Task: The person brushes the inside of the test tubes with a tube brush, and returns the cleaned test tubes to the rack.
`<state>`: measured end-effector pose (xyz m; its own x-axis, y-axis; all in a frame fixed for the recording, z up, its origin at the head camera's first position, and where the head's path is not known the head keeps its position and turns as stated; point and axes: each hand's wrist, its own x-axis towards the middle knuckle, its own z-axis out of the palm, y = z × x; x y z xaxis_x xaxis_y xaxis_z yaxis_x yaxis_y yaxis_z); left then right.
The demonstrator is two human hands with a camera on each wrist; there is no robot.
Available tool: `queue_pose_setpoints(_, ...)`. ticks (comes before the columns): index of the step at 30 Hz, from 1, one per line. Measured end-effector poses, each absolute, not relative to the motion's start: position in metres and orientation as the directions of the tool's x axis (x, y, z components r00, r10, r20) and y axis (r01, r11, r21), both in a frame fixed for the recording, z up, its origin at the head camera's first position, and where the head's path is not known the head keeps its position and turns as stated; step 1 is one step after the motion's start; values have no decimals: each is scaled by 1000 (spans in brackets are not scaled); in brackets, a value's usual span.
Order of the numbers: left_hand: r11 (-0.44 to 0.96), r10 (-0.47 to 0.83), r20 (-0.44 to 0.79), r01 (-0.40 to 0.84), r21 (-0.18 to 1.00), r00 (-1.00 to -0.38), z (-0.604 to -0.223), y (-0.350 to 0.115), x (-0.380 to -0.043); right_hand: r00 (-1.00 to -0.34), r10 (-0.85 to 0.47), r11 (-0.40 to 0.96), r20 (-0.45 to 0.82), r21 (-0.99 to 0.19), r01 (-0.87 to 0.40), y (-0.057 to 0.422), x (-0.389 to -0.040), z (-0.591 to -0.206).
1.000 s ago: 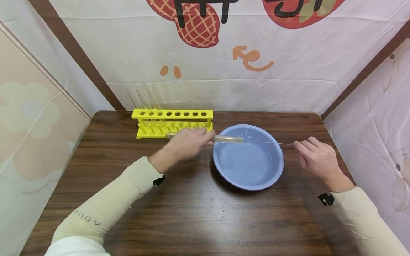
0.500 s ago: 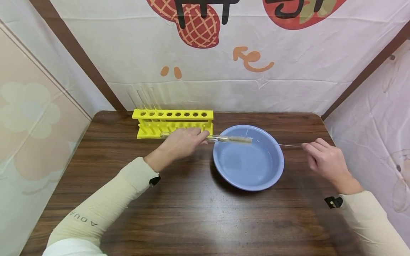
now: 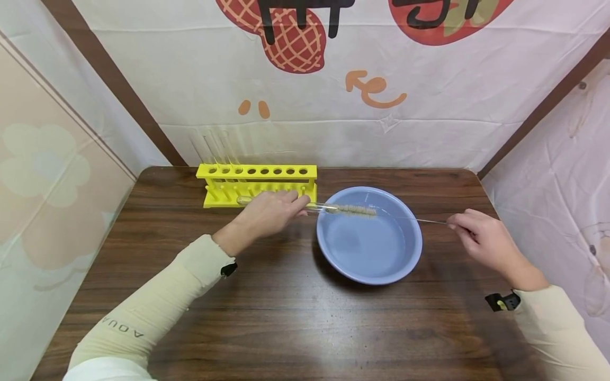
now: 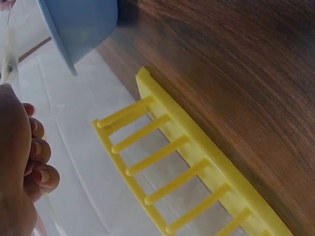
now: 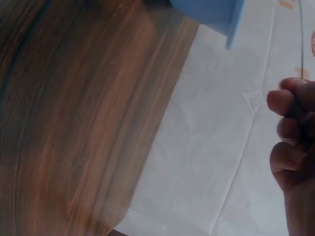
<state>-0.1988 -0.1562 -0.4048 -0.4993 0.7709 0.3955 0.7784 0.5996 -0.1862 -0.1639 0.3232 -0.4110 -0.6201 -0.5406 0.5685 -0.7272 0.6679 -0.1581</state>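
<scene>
My left hand [image 3: 270,214] grips a clear glass test tube [image 3: 315,207] lying sideways, its rounded end poking out past the wrist side and its mouth over the blue basin [image 3: 323,239]. Out of that mouth sticks the pale bristle head of a test tube brush [image 3: 355,210], part of it still inside the glass. The brush's thin wire handle runs right across the basin to my right hand [image 3: 481,235], whose thumb and fingers pinch its end. In the right wrist view the twisted wire [image 5: 302,59] rises from the curled fingers [image 5: 281,102]. Water appears to lie in the basin.
Behind my left hand a yellow test tube rack [image 3: 257,170] stands near the table's back edge, with several clear tubes [image 3: 220,151] upright at its left end. Its pegs [image 4: 172,155] show in the left wrist view. A printed cloth [image 3: 305,137] hangs behind the wooden table [image 3: 305,328].
My right hand has moved right, drawing the brush's bristles farther out of the tube, then dipped slightly. My left hand and the tube have shifted a little left.
</scene>
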Motion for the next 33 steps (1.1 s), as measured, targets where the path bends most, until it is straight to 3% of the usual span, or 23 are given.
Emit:
queue_pose_setpoints(6, 592, 775, 399, 785, -185, -490, -405, -157, -199, -696, -534, 684, 481, -237, -689, 324, -160, -407)
queue_pose_setpoints(18, 579, 783, 384, 798, -164, -489, -406, -162, -203, -758, -552, 656, 347, -380, -652, 331, -159, -404)
queue_pose_setpoints(28, 653, 723, 414, 743, -148, -553, -409, -176, -208, -820, -484, 692, 305, -440, -572, 353, -153, -408)
queue_pose_setpoints(33, 695, 672, 402, 717, -51, -622, -406, -177, -207, -835, -482, 716, 265, -430, -549, 353, -150, -410)
